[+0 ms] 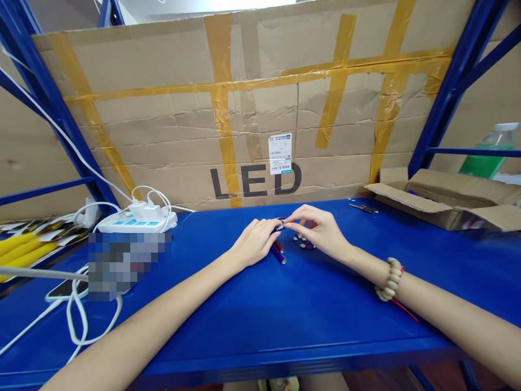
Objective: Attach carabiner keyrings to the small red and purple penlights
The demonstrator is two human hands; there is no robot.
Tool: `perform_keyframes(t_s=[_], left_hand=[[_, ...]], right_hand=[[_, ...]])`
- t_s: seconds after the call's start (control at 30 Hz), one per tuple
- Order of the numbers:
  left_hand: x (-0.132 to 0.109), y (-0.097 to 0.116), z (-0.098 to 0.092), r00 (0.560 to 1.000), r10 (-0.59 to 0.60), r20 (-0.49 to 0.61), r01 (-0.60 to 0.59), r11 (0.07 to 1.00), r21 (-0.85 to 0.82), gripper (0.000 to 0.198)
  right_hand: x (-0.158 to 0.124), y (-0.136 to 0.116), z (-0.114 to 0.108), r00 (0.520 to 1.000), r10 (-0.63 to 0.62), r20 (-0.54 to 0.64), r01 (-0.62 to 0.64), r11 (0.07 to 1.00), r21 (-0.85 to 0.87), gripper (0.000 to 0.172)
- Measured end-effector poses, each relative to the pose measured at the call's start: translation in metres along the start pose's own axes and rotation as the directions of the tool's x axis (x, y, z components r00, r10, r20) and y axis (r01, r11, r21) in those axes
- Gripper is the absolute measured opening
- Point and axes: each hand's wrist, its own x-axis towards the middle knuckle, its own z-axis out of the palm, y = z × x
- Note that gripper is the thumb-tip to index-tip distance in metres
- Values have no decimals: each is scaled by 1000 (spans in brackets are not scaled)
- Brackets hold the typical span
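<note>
My left hand (255, 240) and my right hand (318, 230) meet over the middle of the blue shelf top (285, 315). Both pinch one small metallic part (280, 223) between their fingertips; it is too small to name. Under my left hand lie thin pen-like sticks (279, 253), one purple and one red. Several small round pieces (303, 242) rest on the shelf below my right hand. A bead bracelet (389, 280) circles my right wrist.
A white power strip (136, 219) with plugs and cables sits at the back left, a phone (65, 289) near the left edge. An open cardboard box (448, 201) stands at the right. A taped cardboard sheet marked LED (256, 108) backs the shelf. Small metal tool (363, 207).
</note>
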Motion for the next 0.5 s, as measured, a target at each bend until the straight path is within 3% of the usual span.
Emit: perform_keyframes(t_s=[0.5], left_hand=[[0,0,0,1000,-7,4,7,1000,-13,25]], right_hand=[[1,-2,0,1000,-2,6,2,1000,6,15]])
